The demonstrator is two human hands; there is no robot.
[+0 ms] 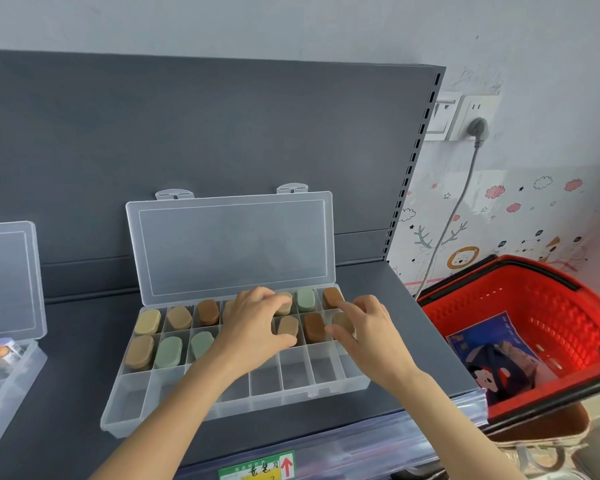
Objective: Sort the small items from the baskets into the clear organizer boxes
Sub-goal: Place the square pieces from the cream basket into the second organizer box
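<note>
A clear organizer box (174, 403) lies open on the grey shelf, its lid (229, 247) leaning back. Several small oval cases in tan, brown and green fill its far and middle rows; the near row holds nothing. My left hand (253, 327) rests over the middle of the box, fingers curled on a tan case (284, 304) in the far row. My right hand (368, 334) is beside it at the box's right end, fingertips on an olive case (343, 322) in the middle row. A brown case (331, 296) sits in the far right corner.
A red shopping basket (548, 317) stands right of the shelf with a blue packet (482, 336) and a dark bag inside. A second clear box (11, 368) with small bottles sits open at the left. A grey cable hangs from a wall socket (477, 128).
</note>
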